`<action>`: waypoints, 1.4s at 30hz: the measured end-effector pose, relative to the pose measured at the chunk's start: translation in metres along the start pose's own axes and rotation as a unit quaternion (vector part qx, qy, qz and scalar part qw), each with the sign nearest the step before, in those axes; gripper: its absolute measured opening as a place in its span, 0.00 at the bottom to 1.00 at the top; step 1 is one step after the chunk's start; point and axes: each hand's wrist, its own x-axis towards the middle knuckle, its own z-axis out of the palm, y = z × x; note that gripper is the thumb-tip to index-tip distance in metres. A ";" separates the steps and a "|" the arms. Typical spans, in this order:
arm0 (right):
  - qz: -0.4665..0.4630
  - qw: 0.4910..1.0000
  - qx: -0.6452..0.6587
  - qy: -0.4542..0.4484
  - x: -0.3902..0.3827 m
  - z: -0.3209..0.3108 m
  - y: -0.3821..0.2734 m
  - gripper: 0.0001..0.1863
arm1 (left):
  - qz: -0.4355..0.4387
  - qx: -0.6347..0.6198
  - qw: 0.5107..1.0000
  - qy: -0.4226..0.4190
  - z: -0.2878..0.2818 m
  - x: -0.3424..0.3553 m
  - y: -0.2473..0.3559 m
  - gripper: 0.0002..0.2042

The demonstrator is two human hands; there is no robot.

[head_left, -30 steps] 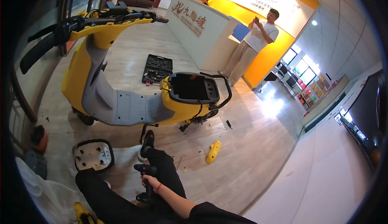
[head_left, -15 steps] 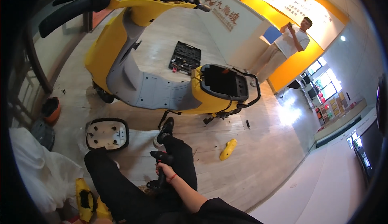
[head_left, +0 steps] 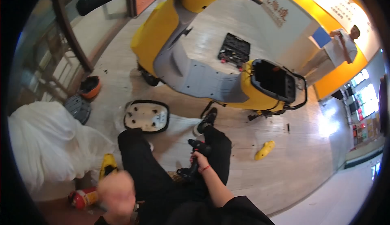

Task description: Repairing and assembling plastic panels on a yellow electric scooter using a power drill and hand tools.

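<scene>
My right hand [head_left: 199,161] is wrapped round the grip of a black cordless drill [head_left: 202,147], which rests against my right thigh. Low in the picture, my left hand [head_left: 117,194] is raised and smeared by motion, so its fingers cannot be made out. Just behind it a yellow plastic part [head_left: 107,162] shows in part, with a red fire extinguisher [head_left: 83,198] to its left. Ahead of my knees stands a yellow and grey electric scooter [head_left: 211,81] with its seat opening uncovered. A scooter seat [head_left: 142,121] lies upside down on the floor by my left knee.
Beyond the scooter lies an open black toolbox [head_left: 234,48]. A yellow curved cover [head_left: 265,150] is on the floor at right. White sheeting [head_left: 48,139], an orange and black helmet [head_left: 90,87] and a grey plastic piece [head_left: 78,109] sit at left. A person [head_left: 343,48] stands at the back right.
My left hand has come into view at the lower left. The view has turned left, so the scene sits further right. The drill stays in my right hand.
</scene>
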 end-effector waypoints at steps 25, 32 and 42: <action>0.006 0.997 0.072 -0.012 0.010 0.010 -0.002 0.09 | -0.272 0.559 0.745 -0.241 -0.117 -0.090 -0.104 0.35; -0.011 0.993 0.111 -0.047 0.013 0.012 -0.003 0.06 | -0.259 0.625 0.713 -0.183 -0.112 -0.111 -0.081 0.44; -0.029 0.983 0.148 -0.102 0.000 -0.008 0.000 0.06 | -0.225 0.639 0.731 -0.082 -0.098 -0.109 -0.094 0.19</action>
